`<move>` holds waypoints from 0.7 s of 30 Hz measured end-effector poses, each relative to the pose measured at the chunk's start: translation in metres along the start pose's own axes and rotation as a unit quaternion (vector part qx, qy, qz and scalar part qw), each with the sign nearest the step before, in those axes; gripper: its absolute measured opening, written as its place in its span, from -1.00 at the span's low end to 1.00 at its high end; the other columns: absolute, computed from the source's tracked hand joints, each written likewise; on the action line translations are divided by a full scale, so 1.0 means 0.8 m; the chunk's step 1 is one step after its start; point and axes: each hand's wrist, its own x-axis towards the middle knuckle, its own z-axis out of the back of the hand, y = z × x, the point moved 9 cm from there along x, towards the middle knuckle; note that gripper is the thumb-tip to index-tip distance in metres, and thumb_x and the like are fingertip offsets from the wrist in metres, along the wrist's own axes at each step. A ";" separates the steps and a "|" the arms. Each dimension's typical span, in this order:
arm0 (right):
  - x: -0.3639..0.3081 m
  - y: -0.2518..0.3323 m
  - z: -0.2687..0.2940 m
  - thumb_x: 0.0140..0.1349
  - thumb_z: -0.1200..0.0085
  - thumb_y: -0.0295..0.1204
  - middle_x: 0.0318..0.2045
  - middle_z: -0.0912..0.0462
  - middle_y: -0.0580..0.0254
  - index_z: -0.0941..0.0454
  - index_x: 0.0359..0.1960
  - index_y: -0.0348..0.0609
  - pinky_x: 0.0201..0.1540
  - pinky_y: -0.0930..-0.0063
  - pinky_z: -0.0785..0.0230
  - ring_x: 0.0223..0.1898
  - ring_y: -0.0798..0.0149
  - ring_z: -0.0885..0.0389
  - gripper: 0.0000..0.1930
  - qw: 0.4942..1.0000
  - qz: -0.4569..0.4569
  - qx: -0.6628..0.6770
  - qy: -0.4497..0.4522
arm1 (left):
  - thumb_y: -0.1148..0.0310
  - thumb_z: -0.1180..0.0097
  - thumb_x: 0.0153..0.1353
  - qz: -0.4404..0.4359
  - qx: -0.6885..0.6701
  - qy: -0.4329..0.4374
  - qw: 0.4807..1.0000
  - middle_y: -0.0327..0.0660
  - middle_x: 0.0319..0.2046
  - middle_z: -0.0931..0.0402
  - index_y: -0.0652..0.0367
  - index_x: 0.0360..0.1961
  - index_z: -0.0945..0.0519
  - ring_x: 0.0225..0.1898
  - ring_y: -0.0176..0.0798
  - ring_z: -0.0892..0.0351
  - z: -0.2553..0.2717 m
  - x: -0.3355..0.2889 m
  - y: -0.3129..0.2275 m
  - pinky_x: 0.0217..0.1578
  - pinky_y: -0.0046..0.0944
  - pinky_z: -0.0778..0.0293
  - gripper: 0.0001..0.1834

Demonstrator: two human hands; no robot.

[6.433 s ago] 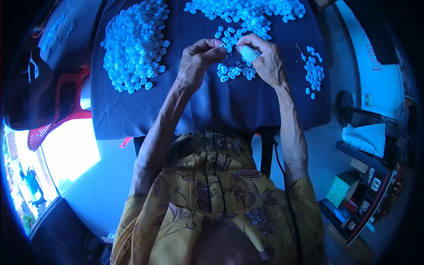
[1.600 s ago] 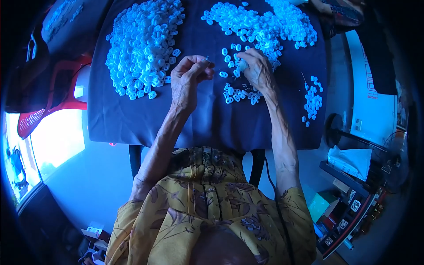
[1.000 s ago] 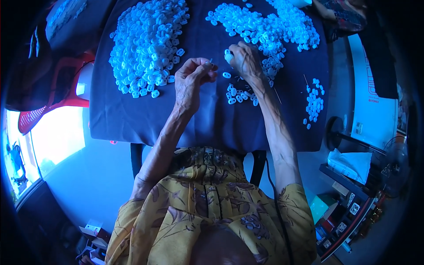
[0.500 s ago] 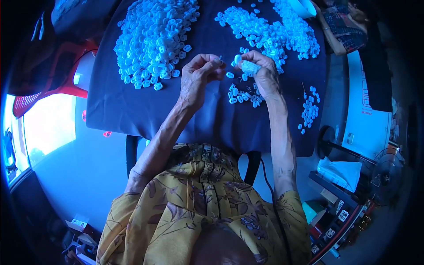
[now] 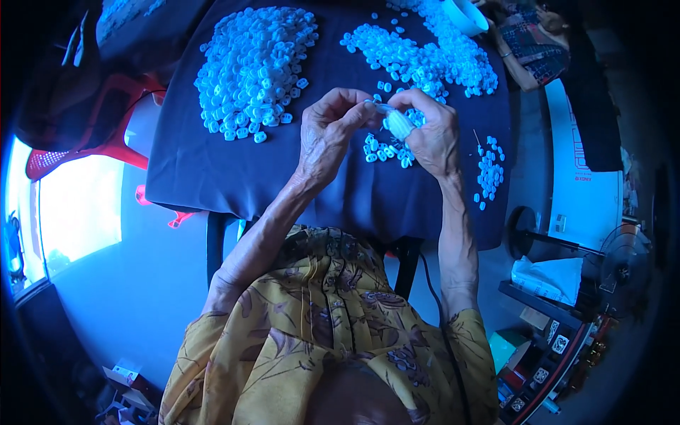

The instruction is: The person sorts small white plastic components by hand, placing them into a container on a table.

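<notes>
My left hand [image 5: 327, 131] pinches at its fingertips, which hide most of what is in them. Against those fingertips comes a small white plastic piece [image 5: 384, 108], gripped by the thumb and forefinger of my right hand [image 5: 433, 134]. The same right hand holds a pale ribbed bundle [image 5: 399, 125] against its palm. Beneath the hands lies a small cluster of white oval pieces with holes [image 5: 386, 151] on the dark cloth. A large heap of such pieces [image 5: 251, 71] rises to the left, and another heap [image 5: 432, 60] spreads at the far right.
A dark cloth [image 5: 283, 191] covers the table. Near its right edge is a small group of pieces [image 5: 489, 173]. At the far right another person's arm [image 5: 520, 71] is beside a white bowl [image 5: 466, 15]. A red plastic chair [image 5: 120, 127] stands left; a fan [image 5: 623, 269] is at right.
My hands have come together; the left moved right to meet the piece in my right fingers. The small pin-like thing seen at the left fingertips is now hidden. The view has shifted slightly.
</notes>
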 end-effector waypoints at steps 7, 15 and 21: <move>-0.007 -0.016 0.008 0.00 -0.02 -0.49 -0.40 -0.54 0.30 -0.50 -0.32 -0.29 -0.29 0.63 -0.31 -0.36 0.49 -0.48 -0.80 0.986 -0.071 0.144 -0.041 | 0.45 -0.03 0.10 0.066 -0.067 -0.001 0.996 -0.17 -0.43 -0.49 0.31 -0.34 -0.46 -0.37 -0.30 -0.51 -0.007 -0.005 0.016 -0.24 -0.36 -0.43 -0.86; 0.000 -0.011 0.000 0.05 0.02 -0.51 -0.38 -0.56 0.28 -0.50 -0.24 -0.24 -0.28 0.66 -0.32 -0.35 0.48 -0.49 -0.79 0.991 -0.021 0.124 -0.052 | 0.47 -0.02 0.09 0.095 -0.122 0.007 0.988 -0.16 -0.42 -0.48 0.32 -0.35 -0.45 -0.34 -0.28 -0.51 -0.007 0.000 0.029 -0.22 -0.31 -0.45 -0.87; -0.001 -0.030 -0.013 0.05 0.05 -0.54 -0.37 -0.55 0.26 -0.49 -0.20 -0.27 -0.23 0.65 -0.31 -0.33 0.48 -0.48 -0.76 0.982 -0.092 0.157 -0.039 | 0.47 -0.01 0.10 0.088 -0.131 -0.006 0.987 -0.14 -0.42 -0.48 0.33 -0.35 -0.44 -0.35 -0.25 -0.53 -0.001 0.004 0.029 -0.19 -0.26 -0.47 -0.87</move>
